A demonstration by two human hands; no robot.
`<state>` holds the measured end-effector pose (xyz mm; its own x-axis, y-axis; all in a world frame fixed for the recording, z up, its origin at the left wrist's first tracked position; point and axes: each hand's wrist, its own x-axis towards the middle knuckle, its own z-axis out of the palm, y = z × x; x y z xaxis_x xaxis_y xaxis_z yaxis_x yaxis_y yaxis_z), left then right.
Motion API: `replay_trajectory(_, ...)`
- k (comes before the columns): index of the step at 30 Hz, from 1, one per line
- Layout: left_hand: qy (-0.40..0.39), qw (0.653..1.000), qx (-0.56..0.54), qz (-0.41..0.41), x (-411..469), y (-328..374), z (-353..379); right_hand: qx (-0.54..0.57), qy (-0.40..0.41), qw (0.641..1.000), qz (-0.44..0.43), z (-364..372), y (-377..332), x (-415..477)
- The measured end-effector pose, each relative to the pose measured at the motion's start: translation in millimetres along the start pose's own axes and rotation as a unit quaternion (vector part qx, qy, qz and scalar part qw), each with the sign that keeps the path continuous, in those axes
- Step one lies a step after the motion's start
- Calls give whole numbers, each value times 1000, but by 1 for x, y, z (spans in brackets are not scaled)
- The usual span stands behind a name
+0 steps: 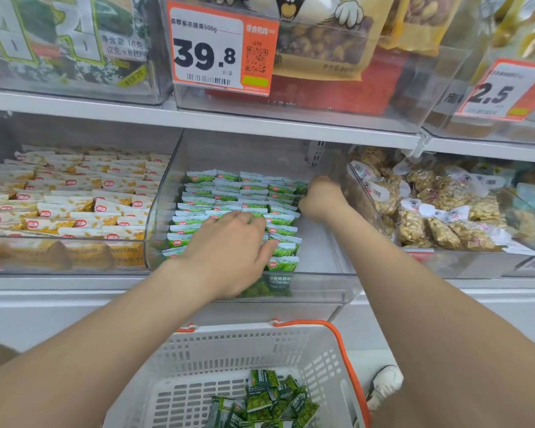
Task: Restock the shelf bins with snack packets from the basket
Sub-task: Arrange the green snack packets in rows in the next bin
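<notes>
My left hand (232, 242) lies flat on the rows of green packets (244, 193) in the middle clear bin (322, 282). Its fingers (254, 222) are straight, pressing down and holding nothing. My right hand (322, 197) reaches deeper, at the right edge of the rows. I cannot tell whether its fingers grasp anything. Below the shelf, the white basket (322, 356) contains loose packets (269, 400).
</notes>
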<state>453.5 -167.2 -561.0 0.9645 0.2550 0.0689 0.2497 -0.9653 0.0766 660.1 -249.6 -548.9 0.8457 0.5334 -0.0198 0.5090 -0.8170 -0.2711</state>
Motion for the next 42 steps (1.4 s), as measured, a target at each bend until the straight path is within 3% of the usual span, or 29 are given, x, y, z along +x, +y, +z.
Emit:
replay_trajectory(4,130,990,-52,31,-25,17,-16,25,92,990,-105,-10,-1,-55)
replay_trajectory(6,141,986,-86,16,-44,27,-22,54,109,977,-175,-17,-3,-96)
replay_trajectory(8,63,994,-89,0,-64,37,-21,75,70,965,-240,-26,-3,-141)
replay_trajectory(10,-68,996,-64,2,-78,40,-6,31,-20,963,-268,-28,-1,-181)
replay_trajectory(13,-261,964,-22,38,-84,42,31,-95,-189,939,-272,-5,13,-216)
replay_trajectory(17,-366,929,-28,39,-78,41,108,-197,-340,879,-270,45,37,-237)
replay_trajectory(21,-370,928,-27,26,-77,45,184,-247,-387,844,-277,66,54,-239)
replay_trajectory(29,-383,920,-79,-39,-94,50,324,-224,-345,867,-282,87,70,-220)
replay_trajectory(33,-347,934,-75,-36,-83,63,352,-247,-373,853,-269,98,76,-218)
replay_trajectory(37,-413,907,-68,-42,-73,72,358,-235,-385,851,-268,108,73,-219)
replay_trajectory(42,-385,915,-114,-38,-89,64,392,-241,-389,844,-278,112,66,-216)
